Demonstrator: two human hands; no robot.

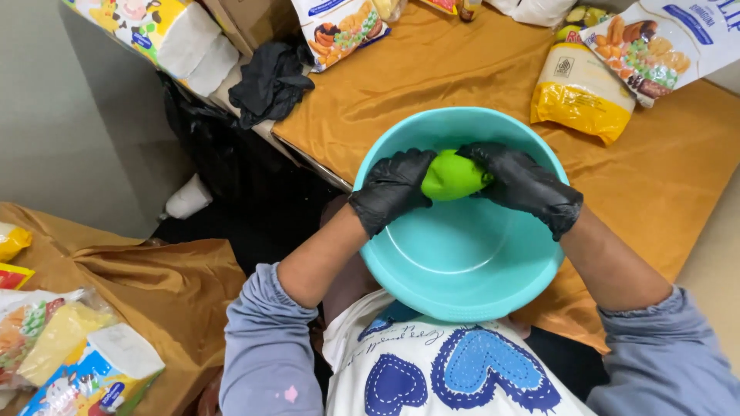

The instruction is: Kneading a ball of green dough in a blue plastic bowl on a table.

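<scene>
I see the green pepper [451, 176] held over the teal bowl [462, 270], long axis running left-right between hands. Left hand [393, 189] grips its blunt end; right hand [524, 185] closes on the other. Both equally near.

Both gloved hands, left hand [393, 189] and right hand [524, 185], meet with fingers curled inward.

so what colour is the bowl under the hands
Turquoise, plain with no pattern; the bowl shows clearly in the head view, below the green thing both gloved hands hold.
</scene>
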